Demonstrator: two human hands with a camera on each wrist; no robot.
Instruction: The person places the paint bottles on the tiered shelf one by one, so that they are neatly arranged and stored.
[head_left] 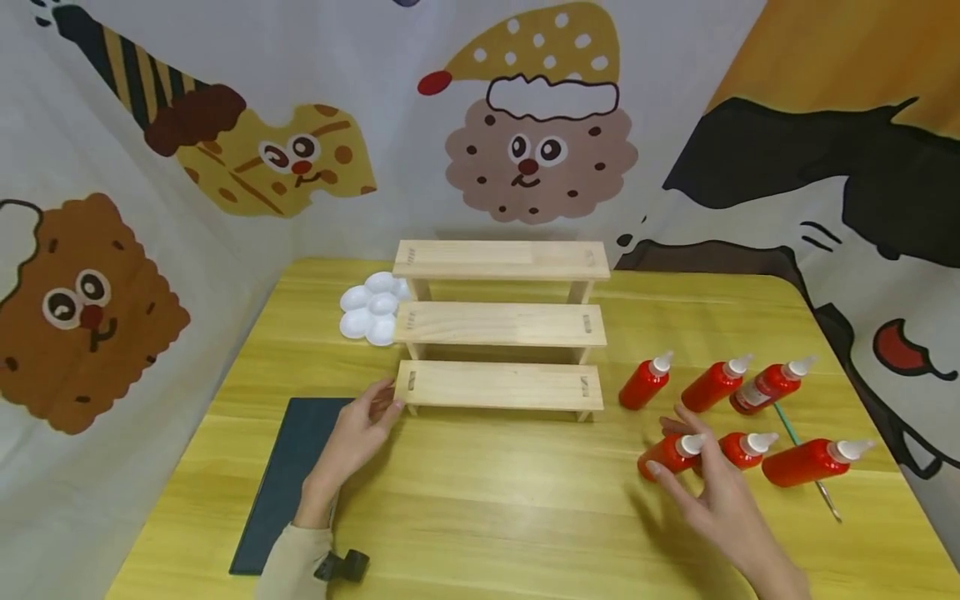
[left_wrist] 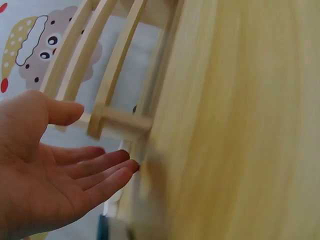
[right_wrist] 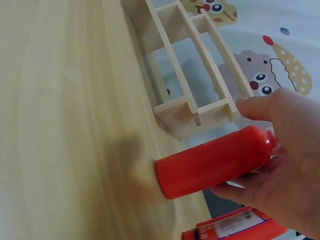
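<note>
A three-step wooden shelf stands at the middle of the table. My left hand is beside the left end of its lowest step; in the left wrist view the fingers are extended, thumb apart. To the right, my right hand is around the nearest-left red squeeze bottle, which has a white nozzle cap. Thumb and fingers lie on either side of that bottle, and the right wrist view shows a gap between thumb and bottle. Several similar red bottles stand in two rows about this hand.
A white flower-shaped paint palette lies left of the shelf, partly behind it. At the left edge is a dark flat board. Under the right-hand bottles lies a paintbrush with a teal handle. A printed curtain hangs behind the table.
</note>
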